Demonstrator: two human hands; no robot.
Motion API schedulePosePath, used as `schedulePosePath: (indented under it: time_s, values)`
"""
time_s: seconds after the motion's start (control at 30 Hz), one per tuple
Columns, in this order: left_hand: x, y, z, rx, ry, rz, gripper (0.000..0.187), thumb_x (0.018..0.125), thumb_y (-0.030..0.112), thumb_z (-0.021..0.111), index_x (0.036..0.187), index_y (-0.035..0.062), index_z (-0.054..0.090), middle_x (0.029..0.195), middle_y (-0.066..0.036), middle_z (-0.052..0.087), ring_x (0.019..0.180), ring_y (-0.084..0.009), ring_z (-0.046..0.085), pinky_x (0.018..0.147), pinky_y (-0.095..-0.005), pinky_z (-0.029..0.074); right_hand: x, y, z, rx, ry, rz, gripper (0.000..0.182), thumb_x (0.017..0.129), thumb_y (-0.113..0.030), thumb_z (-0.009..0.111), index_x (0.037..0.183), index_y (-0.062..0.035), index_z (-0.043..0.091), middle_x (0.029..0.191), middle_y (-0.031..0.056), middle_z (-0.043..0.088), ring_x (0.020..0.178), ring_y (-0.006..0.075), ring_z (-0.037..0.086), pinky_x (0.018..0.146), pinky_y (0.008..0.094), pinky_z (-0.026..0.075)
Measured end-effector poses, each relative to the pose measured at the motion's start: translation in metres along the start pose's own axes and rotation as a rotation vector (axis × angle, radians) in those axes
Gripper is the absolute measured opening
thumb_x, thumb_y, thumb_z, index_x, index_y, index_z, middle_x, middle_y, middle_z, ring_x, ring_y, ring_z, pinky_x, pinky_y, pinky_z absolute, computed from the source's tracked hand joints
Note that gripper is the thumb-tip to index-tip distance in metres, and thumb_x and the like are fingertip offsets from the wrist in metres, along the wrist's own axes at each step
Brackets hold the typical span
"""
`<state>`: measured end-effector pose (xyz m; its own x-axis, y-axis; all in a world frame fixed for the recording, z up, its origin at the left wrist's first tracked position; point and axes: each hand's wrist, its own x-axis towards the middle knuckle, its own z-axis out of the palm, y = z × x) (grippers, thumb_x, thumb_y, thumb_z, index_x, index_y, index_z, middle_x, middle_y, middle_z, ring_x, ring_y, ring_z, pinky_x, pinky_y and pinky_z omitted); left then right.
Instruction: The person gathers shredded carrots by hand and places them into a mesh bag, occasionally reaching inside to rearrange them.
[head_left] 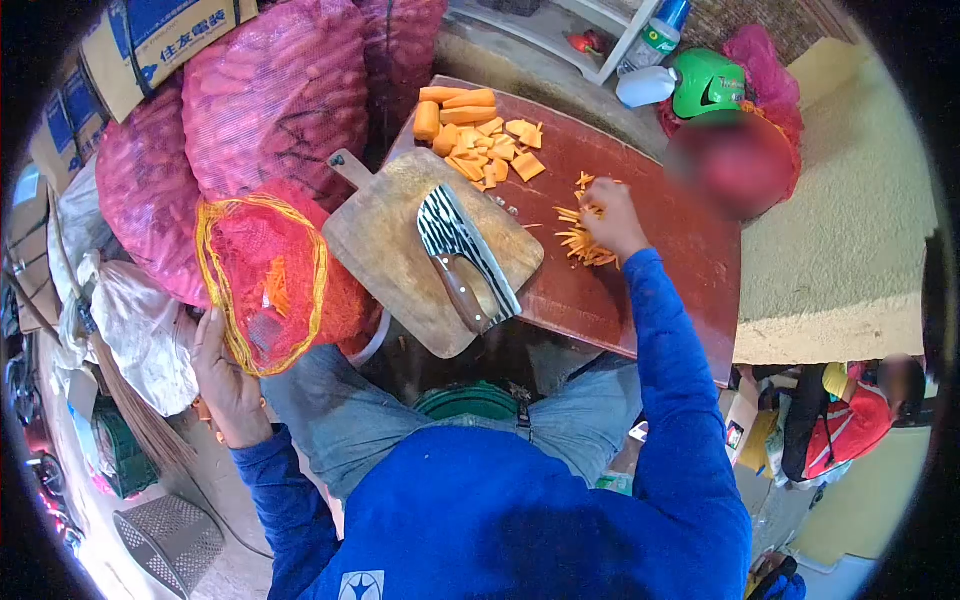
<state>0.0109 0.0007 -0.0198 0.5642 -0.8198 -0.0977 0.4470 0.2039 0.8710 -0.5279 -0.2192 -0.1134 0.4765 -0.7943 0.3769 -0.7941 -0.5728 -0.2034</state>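
My left hand (226,385) grips the yellow rim of a red mesh bag (335,285), holding its mouth wide. Some carrot strips (277,285) lie inside that bag. Over on the red table (640,180), my right hand (615,220) has its fingers closed on a small pile of carrot strips (582,248). Between the hands, a wooden cutting board (375,220) overlaps the table edge and carries a knife (465,255) with a patterned blade and brown handle. Beyond the board are cut carrot pieces (500,150) and thicker peeled carrot lengths (468,98).
Large pink mesh sacks (275,100) stand at the back left, with cardboard boxes (160,45) above. A green helmet-like object (708,84) and a plastic bottle (652,45) are behind the table. A grey basket (170,540) sits on the floor at lower left.
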Motion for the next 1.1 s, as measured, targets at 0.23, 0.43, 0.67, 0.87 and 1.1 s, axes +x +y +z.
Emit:
schedulePosePath:
  time_s: [0.23, 0.43, 0.67, 0.87, 1.1]
  values:
    - [-0.003, 0.002, -0.006, 0.024, -0.013, 0.017, 0.020, 0.100, 0.007, 0.056, 0.116, -0.0039, 0.062, 0.113, -0.013, 0.070, 0.101, -0.0193, 0.069, 0.090, -0.0331, 0.055, 0.031, 0.028, 0.027, -0.106, 0.049, 0.416, 0.042, 0.086, -0.037, 0.070, 0.107, -0.0009, 0.068, 0.112, 0.0192, 0.064, 0.108, 0.0393, 0.057, 0.096, 0.0475, 0.046]
    - [0.003, 0.001, -0.018, 0.016, -0.070, -0.006, 0.032, 0.102, 0.012, 0.054, 0.132, -0.0006, 0.052, 0.125, -0.012, 0.065, 0.111, -0.0208, 0.066, 0.098, -0.0366, 0.053, 0.007, -0.005, 0.015, -0.090, -0.197, 0.166, 0.018, 0.085, -0.018, 0.064, 0.097, -0.0055, 0.068, 0.102, 0.0158, 0.068, 0.097, 0.0395, 0.060, 0.086, 0.0445, 0.048]
    - [0.004, 0.001, -0.018, 0.018, -0.092, -0.022, 0.028, 0.102, 0.012, 0.054, 0.127, 0.0000, 0.056, 0.122, -0.011, 0.066, 0.110, -0.0203, 0.066, 0.095, -0.0360, 0.056, -0.034, -0.004, -0.024, 0.226, -0.267, 0.318, 0.036, 0.086, -0.026, 0.067, 0.115, -0.0040, 0.066, 0.108, 0.0196, 0.066, 0.110, 0.0394, 0.058, 0.096, 0.0448, 0.046]
    - [0.006, -0.003, -0.021, 0.013, -0.060, -0.024, 0.025, 0.101, 0.012, 0.056, 0.123, 0.0010, 0.057, 0.119, -0.010, 0.067, 0.109, -0.0197, 0.066, 0.093, -0.0345, 0.056, -0.067, -0.042, -0.020, -0.180, -0.072, 0.216, 0.089, 0.081, -0.053, 0.072, 0.151, -0.0083, 0.039, 0.143, 0.0280, 0.040, 0.127, 0.0457, 0.043, 0.108, 0.0517, 0.035]
    - [0.002, -0.001, -0.012, 0.016, -0.085, -0.010, 0.026, 0.100, 0.008, 0.057, 0.124, 0.0001, 0.055, 0.117, -0.011, 0.067, 0.108, -0.0189, 0.066, 0.094, -0.0341, 0.055, -0.040, -0.043, -0.001, -0.265, -0.073, 0.274, 0.046, 0.091, -0.042, 0.063, 0.131, -0.0189, 0.059, 0.127, 0.0152, 0.052, 0.106, 0.0367, 0.051, 0.092, 0.0514, 0.040]
